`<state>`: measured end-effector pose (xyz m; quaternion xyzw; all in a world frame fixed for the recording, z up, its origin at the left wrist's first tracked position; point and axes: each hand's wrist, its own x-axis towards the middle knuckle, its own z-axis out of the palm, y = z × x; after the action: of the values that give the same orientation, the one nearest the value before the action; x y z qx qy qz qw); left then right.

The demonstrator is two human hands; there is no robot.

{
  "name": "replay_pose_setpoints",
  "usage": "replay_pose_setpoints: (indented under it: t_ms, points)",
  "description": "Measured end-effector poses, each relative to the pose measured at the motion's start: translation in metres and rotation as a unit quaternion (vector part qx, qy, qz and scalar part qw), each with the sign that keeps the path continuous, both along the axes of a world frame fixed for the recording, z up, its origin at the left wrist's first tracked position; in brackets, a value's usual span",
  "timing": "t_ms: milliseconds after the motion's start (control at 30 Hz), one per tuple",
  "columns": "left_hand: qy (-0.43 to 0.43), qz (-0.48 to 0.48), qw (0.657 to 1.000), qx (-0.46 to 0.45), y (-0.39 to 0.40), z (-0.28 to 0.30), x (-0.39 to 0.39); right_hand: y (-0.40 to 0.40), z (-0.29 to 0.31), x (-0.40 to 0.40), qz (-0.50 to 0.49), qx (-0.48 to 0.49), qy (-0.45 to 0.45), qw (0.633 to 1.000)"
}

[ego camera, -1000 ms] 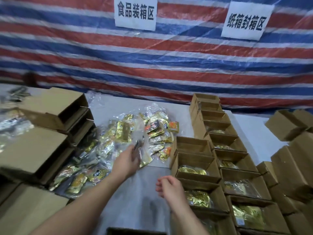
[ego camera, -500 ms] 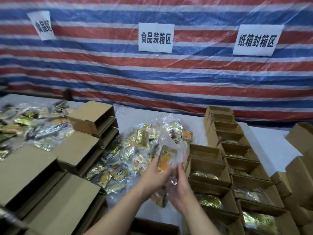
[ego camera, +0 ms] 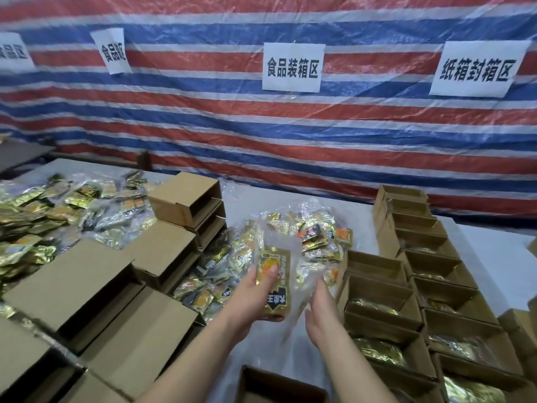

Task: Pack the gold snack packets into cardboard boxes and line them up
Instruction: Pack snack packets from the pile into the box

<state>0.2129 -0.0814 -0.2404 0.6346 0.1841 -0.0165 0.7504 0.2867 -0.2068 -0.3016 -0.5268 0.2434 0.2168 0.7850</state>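
Since half second ago, gold packet [ego camera: 273, 282] lifted higher in left hand [ego camera: 255, 298] pinch; right hand [ego camera: 318, 308] slack-fingered beside it; ready for open box [ego camera: 279, 385]

Gold packet [ego camera: 273, 282] upright above open boxes [ego camera: 377, 289].

Glossy gold foil on snack packets [ego camera: 272, 283], crinkled under clear shiny plastic wrap [ego camera: 293, 222]. Matt brown corrugated cardboard boxes [ego camera: 377, 289]. Smooth white sheet over counter [ego camera: 494, 248]. Woven striped tarpaulin [ego camera: 261, 135], faintly sheened; matt paper signs [ego camera: 293, 67].
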Motion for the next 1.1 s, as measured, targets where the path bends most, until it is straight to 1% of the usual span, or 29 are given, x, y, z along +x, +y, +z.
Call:
replay_pose_setpoints:
  t_ms: [67,133,200,267,333,367,400,433,467,500,567,600,633,667,733,767,800,867,900,933,967,1000,1033,1067,1100]
  points:
    - [-0.009,0.0,1.0,0.013,-0.002,-0.002,-0.003,0.001,0.01,-0.004,0.031,0.064,-0.034,0.997]
    - [-0.021,-0.003,0.997,0.08,-0.009,0.0,-0.005,0.001,0.027,-0.014,0.084,0.105,-0.084,0.987]
    - [-0.047,0.0,0.984,0.175,-0.02,0.005,-0.004,0.001,0.045,-0.026,0.127,0.111,-0.142,0.975]
    - [-0.074,-0.007,0.969,0.235,-0.032,0.007,-0.003,-0.002,0.055,-0.038,0.122,0.085,-0.178,0.973]
    - [-0.097,0.003,0.943,0.319,-0.041,0.0,-0.004,-0.009,0.057,-0.047,0.107,0.061,-0.211,0.97]
    - [-0.098,0.013,0.92,0.379,-0.044,-0.004,-0.005,-0.015,0.055,-0.05,0.114,0.065,-0.215,0.968]
    - [-0.092,0.025,0.9,0.425,-0.047,-0.008,-0.007,-0.021,0.053,-0.053,0.129,0.08,-0.205,0.967]
    - [-0.087,0.032,0.893,0.441,-0.048,-0.013,-0.01,-0.026,0.052,-0.058,0.142,0.109,-0.185,0.966]
    - [-0.092,0.033,0.898,0.428,-0.05,-0.017,-0.014,-0.032,0.05,-0.062,0.153,0.145,-0.158,0.965]
    - [-0.096,0.03,0.918,0.383,-0.051,-0.02,-0.017,-0.036,0.048,-0.067,0.159,0.178,-0.132,0.962]
    - [-0.096,0.024,0.969,0.224,-0.053,-0.024,-0.023,-0.044,0.043,-0.074,0.159,0.22,-0.092,0.958]
    - [-0.087,0.024,0.985,0.148,-0.053,-0.029,-0.025,-0.048,0.04,-0.077,0.152,0.231,-0.081,0.958]
    - [-0.074,0.025,0.992,0.102,-0.051,-0.033,-0.028,-0.05,0.038,-0.08,0.143,0.23,-0.073,0.96]
    - [-0.059,0.02,0.995,0.075,-0.049,-0.037,-0.03,-0.053,0.036,-0.083,0.138,0.225,-0.069,0.962]
    - [-0.012,-0.022,0.999,0.037,-0.042,-0.043,-0.035,-0.058,0.029,-0.091,0.144,0.214,-0.062,0.964]
    - [0.013,-0.048,0.998,0.035,-0.038,-0.048,-0.037,-0.061,0.026,-0.094,0.155,0.194,-0.056,0.967]
    - [0.028,-0.064,0.996,0.053,-0.033,-0.057,-0.04,-0.064,0.023,-0.095,0.176,0.16,-0.051,0.97]
    - [0.049,-0.062,0.99,0.119,-0.016,-0.077,-0.045,-0.068,0.019,-0.098,0.244,0.024,-0.066,0.967]
    - [0.059,-0.063,0.982,0.171,-0.006,-0.088,-0.049,-0.066,0.019,-0.101,0.282,-0.063,-0.092,0.953]
    - [0.069,-0.07,0.968,0.229,0.005,-0.1,-0.055,-0.063,0.018,-0.105,0.323,-0.145,-0.13,0.926]
    - [0.069,-0.092,0.952,0.284,0.014,-0.112,-0.062,-0.061,0.014,-0.107,0.367,-0.203,-0.162,0.893]
    - [0.053,-0.126,0.936,0.325,0.023,-0.127,-0.069,-0.058,0.006,-0.109,0.412,-0.238,-0.191,0.858]
    - [0.037,-0.159,0.927,0.338,0.028,-0.142,-0.075,-0.054,-0.006,-0.11,0.459,-0.268,-0.218,0.818]
    - [0.034,-0.188,0.925,0.327,0.032,-0.159,-0.081,-0.052,-0.019,-0.111,0.506,-0.305,-0.239,0.77]
    - [0.054,-0.194,0.933,0.298,0.033,-0.17,-0.086,-0.05,-0.034,-0.11,0.547,-0.337,-0.252,0.724]
